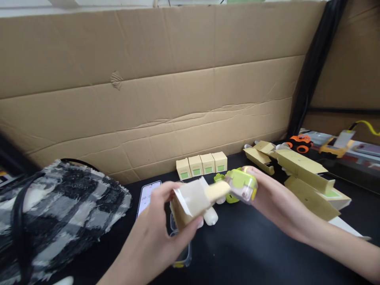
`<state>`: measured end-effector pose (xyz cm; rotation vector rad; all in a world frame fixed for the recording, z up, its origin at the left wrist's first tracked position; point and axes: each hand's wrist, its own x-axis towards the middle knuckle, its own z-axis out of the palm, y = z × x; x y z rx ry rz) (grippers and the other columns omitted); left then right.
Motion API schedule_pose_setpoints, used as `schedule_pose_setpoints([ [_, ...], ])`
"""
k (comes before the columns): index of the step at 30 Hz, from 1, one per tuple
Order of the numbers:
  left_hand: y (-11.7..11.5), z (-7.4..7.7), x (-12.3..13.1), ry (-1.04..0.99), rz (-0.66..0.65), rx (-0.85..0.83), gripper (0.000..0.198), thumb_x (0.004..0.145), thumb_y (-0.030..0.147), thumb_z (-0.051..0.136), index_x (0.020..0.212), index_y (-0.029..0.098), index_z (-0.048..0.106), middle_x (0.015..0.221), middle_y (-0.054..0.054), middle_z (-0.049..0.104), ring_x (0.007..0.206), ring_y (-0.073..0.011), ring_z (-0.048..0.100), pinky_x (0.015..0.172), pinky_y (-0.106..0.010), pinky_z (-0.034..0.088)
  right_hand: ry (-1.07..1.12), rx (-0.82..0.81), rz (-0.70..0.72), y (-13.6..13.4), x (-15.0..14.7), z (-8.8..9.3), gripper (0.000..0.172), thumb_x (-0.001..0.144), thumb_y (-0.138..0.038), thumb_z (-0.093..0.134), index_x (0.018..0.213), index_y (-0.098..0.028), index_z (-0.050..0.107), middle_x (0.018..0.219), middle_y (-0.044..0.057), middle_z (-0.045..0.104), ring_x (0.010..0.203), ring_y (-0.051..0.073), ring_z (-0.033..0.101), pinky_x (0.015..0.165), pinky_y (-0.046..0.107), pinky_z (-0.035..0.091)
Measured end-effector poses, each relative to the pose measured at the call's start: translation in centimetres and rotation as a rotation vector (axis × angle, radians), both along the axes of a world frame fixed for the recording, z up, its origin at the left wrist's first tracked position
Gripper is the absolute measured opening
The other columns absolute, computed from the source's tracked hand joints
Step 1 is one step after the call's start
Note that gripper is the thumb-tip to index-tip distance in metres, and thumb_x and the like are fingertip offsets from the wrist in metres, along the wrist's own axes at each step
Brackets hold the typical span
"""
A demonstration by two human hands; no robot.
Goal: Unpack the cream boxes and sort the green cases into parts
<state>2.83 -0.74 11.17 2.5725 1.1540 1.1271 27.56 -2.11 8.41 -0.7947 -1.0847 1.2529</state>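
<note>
My left hand is closed around a small cream carton with its top flaps open, held above the black table. My right hand grips a small clear container with a lime-green lid, right at the carton's open mouth. Under the carton lie small white pieces and another lime-green item, partly hidden by my hands. Several shut cream cartons with green labels stand in a row at the back against the cardboard wall.
A phone lies face up on the black table. A black-and-white fuzzy bag fills the left. Flattened cream cartons are piled at the right, with an orange toy vehicle behind. A cardboard wall closes the back.
</note>
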Motion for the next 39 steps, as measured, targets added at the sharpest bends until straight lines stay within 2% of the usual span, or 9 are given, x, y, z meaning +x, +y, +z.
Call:
schedule_pose_setpoints([
  [5,-0.4,-0.3,1.7,-0.147,-0.074,-0.277,0.066,0.07,0.016,0.063,0.122,0.028,0.024,0.109,-0.005,0.056,0.093,-0.0193,0.064,0.081,-0.033,0.055,0.063,0.136,-0.118,-0.8,1.0,2.0,0.017,0.091,-0.038,0.047,0.08,-0.025,0.048,0.085,0.0,0.066,0.078,0.017,0.062,0.063,0.025,0.052],
  [10,-2.1,-3.1,4.8,0.159,-0.339,-0.753,0.061,0.066,0.026,0.071,0.119,0.02,0.042,0.117,-0.013,0.052,0.104,-0.031,0.058,0.089,-0.047,0.05,0.069,0.235,-0.17,-1.3,1.0,2.3,0.016,0.09,-0.036,0.05,0.078,-0.025,0.05,0.081,0.0,0.068,0.077,0.017,0.061,0.063,0.024,0.052],
  [14,-2.3,-4.2,4.7,0.01,-0.267,-0.605,0.089,0.063,0.04,0.077,0.136,0.02,0.03,0.134,-0.018,0.042,0.123,-0.0386,0.042,0.103,-0.056,0.034,0.022,0.144,-0.078,-1.1,0.4,1.0,0.017,0.093,-0.039,0.048,0.081,-0.026,0.049,0.091,0.0,0.067,0.083,0.017,0.061,0.068,0.025,0.051],
  [17,-2.0,-3.0,3.7,-0.198,-0.263,-0.484,0.088,0.068,0.051,0.072,0.138,0.023,0.027,0.124,-0.013,0.047,0.106,-0.0305,0.05,0.095,-0.049,0.039,-0.013,0.125,-0.021,-0.9,-0.1,0.6,0.017,0.095,-0.041,0.046,0.086,-0.027,0.049,0.106,-0.001,0.064,0.089,0.015,0.059,0.07,0.024,0.049],
  [21,-0.9,-0.3,3.8,-0.378,-0.28,-0.847,0.07,0.084,0.056,0.053,0.137,0.02,0.025,0.097,-0.006,0.055,0.078,-0.0172,0.052,0.072,-0.033,0.045,-0.056,0.166,0.096,-0.5,-1.0,1.5,0.016,0.096,-0.041,0.045,0.089,-0.027,0.049,0.119,-0.001,0.06,0.089,0.014,0.058,0.073,0.026,0.048],
  [24,0.0,0.5,4.8,-0.519,-0.416,-1.094,0.069,0.077,0.06,0.061,0.126,0.015,0.038,0.091,-0.005,0.059,0.072,-0.0143,0.057,0.065,-0.029,0.045,-0.119,0.234,0.09,-0.1,-2.0,1.9,0.014,0.096,-0.039,0.047,0.09,-0.027,0.051,0.117,0.0,0.061,0.086,0.013,0.058,0.072,0.026,0.048],
  [30,0.1,0.5,5.0,-0.585,-0.408,-1.134,0.046,0.071,0.045,0.074,0.097,0.013,0.055,0.082,-0.003,0.062,0.068,-0.0101,0.058,0.066,-0.024,0.045,-0.348,0.371,0.025,-0.3,-1.3,1.5,0.015,0.097,-0.042,0.041,0.104,-0.032,0.051,0.127,0.001,0.056,0.112,0.016,0.055,0.088,0.029,0.048],
  [35,0.4,0.6,3.6,-0.771,-0.44,-1.054,0.043,0.073,0.039,0.072,0.104,0.015,0.054,0.091,-0.006,0.066,0.068,-0.0133,0.06,0.061,-0.026,0.046,-1.014,0.513,0.122,-2.7,0.9,2.3,0.079,0.064,-0.052,0.079,0.131,-0.035,0.04,0.132,0.004,0.052,0.121,0.028,0.051,0.098,0.038,0.044],
  [39,0.4,1.3,2.8,-0.911,-0.461,-1.137,0.029,0.073,0.033,0.064,0.095,0.014,0.062,0.087,-0.006,0.066,0.07,-0.0153,0.061,0.068,-0.03,0.048,-1.324,0.463,0.228,-3.8,1.6,2.8,0.016,0.081,-0.037,0.067,0.089,-0.024,0.064,0.093,0.002,0.068,0.085,0.021,0.066,0.073,0.03,0.053],
])
